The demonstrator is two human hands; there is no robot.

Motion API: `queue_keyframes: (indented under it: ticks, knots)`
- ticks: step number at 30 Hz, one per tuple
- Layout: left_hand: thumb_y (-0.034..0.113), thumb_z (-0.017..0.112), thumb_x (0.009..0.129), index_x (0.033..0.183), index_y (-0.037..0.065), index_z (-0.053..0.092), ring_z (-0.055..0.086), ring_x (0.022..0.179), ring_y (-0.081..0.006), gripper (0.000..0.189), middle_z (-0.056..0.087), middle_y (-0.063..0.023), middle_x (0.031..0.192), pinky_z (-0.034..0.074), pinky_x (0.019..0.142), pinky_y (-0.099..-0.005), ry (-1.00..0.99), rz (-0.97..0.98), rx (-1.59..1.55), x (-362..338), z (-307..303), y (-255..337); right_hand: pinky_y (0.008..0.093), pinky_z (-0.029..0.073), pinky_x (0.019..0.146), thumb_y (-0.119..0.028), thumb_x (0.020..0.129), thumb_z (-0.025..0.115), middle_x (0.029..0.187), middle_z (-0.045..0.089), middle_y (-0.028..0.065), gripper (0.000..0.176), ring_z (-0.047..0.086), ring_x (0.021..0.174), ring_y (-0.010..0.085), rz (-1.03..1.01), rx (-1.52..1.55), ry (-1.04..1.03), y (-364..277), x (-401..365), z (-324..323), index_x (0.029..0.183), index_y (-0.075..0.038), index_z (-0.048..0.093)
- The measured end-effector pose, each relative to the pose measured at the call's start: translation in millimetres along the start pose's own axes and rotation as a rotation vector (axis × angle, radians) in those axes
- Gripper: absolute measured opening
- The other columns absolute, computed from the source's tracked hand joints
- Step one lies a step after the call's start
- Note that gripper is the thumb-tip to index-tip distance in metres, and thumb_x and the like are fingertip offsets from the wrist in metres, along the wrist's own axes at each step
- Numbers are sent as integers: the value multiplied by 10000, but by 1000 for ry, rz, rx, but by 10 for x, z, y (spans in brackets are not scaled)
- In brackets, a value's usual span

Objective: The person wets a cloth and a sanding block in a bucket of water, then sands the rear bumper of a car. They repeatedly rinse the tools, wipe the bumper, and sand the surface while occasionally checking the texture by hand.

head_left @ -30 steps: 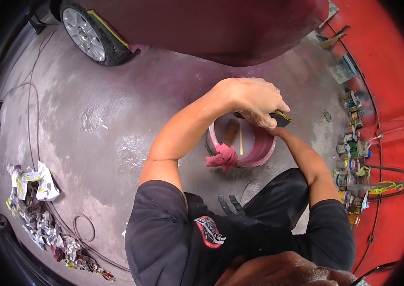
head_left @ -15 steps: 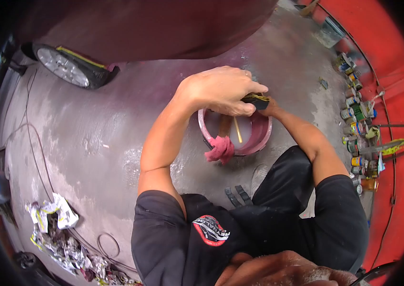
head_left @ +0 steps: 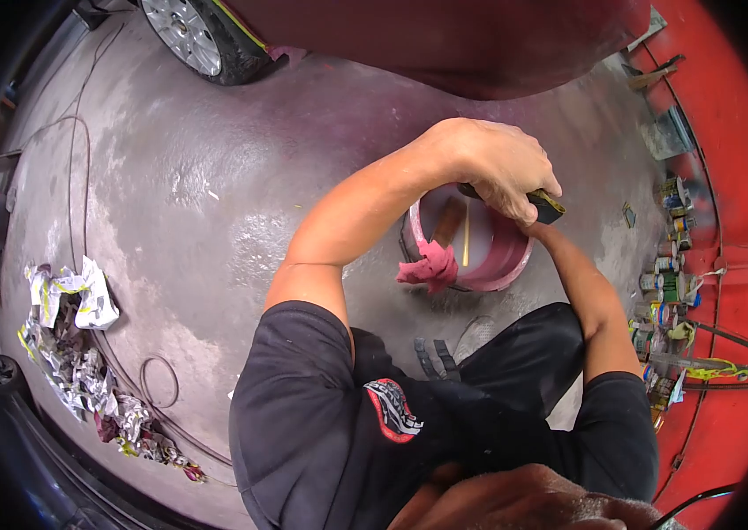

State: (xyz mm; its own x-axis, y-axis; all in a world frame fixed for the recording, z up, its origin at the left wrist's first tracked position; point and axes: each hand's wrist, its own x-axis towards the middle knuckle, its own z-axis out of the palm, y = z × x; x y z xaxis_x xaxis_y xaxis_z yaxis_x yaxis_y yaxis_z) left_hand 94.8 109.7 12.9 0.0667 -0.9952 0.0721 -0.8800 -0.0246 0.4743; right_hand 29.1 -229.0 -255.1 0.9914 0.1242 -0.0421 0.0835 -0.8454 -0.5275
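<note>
Both hands over bucket (head_left: 515, 265): left hand (head_left: 489, 163) clenched round dark block (head_left: 544, 206), held above the water, likely to catch drips; right hand (head_left: 531, 228) at bucket rim, mostly hidden, grip unclear. Rag (head_left: 427, 265) draped on near rim, handy.

The floor (head_left: 171, 221) is bare concrete, rough and matt, mottled grey with a pinkish stain. The bucket (head_left: 515, 265) is smooth pink plastic. The rag (head_left: 430, 265) on its rim is soft pink cloth, rumpled. The stick (head_left: 466, 243) inside it is pale bare wood. The block (head_left: 546, 208) in the left hand (head_left: 489, 163) looks dark and matt with a yellowish edge. The car body (head_left: 445, 44) is dull maroon with little gloss. Its wheel (head_left: 181, 31) is bright silver metal and the tyre (head_left: 246, 57) is matt black rubber. The newspaper (head_left: 69, 336) is crumpled, creased paper. The tins (head_left: 665, 283) are metal with coloured labels. The shirt (head_left: 303, 424) is matt black cloth.
</note>
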Motion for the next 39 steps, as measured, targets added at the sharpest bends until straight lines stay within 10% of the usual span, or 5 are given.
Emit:
queue_keyframes:
  ticks: [6, 14, 28, 39]
  knots:
    - [195, 565, 778, 1230, 119, 658, 645, 670, -320, 468, 687, -172, 858, 531, 616, -440, -58, -71, -43, -79, -146, 101, 422, 471, 1024, -307, 842, 765, 1335, 621, 113, 528, 581, 1249, 271, 204, -94, -54, -768, 49, -258, 1316, -132, 610]
    - [268, 598, 832, 1250, 104, 622, 598, 1049, -358, 450, 660, -202, 1038, 469, 878, -484, -127, -29, 54, 52, -68, 23, 522, 512, 931, -194, 874, 619, 1167, 662, 252, 647, 631, 1099, 433, 107, -340, -85, 859, 165, 289, 1455, -69, 365]
    - [317, 634, 851, 1345, 51, 589, 611, 1043, -372, 563, 665, -220, 1058, 489, 903, -446, -35, 39, 12, 134, 88, -42, 504, 539, 881, -169, 868, 568, 1123, 665, 290, 763, 660, 1033, 435, 141, -312, -138, 786, 222, 305, 1541, -12, 243]
    - [318, 613, 851, 1360, 117, 578, 603, 1021, -387, 548, 646, -204, 1067, 484, 881, -458, -94, -22, 29, 101, 47, -44, 499, 515, 919, -273, 878, 607, 1161, 671, 240, 576, 640, 1093, 411, 138, -365, -125, 438, 149, 130, 1392, -44, 484]
